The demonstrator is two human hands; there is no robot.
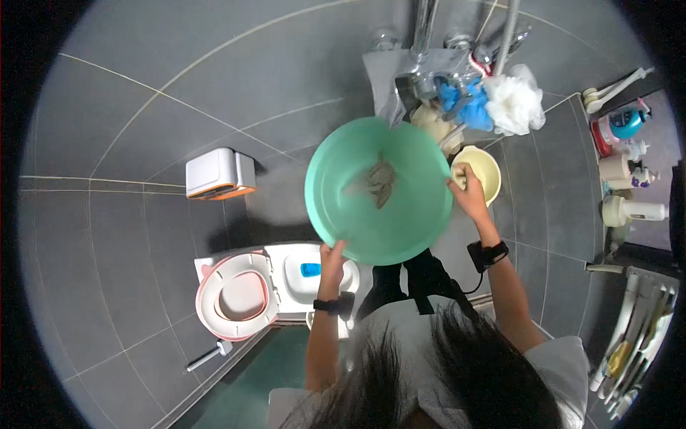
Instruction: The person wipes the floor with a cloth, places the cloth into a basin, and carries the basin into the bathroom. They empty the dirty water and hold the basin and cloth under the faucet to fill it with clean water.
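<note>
A large round green basin (357,229) is held at its rim between both hands. Inside it, near the middle, lies a crumpled grey-brown cloth (381,183). My left hand (333,264) grips the basin's lower left edge, its thumb on the rim. At the right edge, my right hand (469,191) has its fingers closed around the rim. Just behind that hand is a pale yellow bowl (487,171); whether the hand touches it I cannot tell. A metal faucet (423,61) is on the wall above the basin.
Blue (468,104) and white bath puffs (514,100) hang beside the faucet. A toilet with a pink-and-white seat (207,304) is at the lower left, below a white-and-orange box (211,174). Bottles (627,124) line a right-hand shelf, with a toothbrush rack (632,336) below.
</note>
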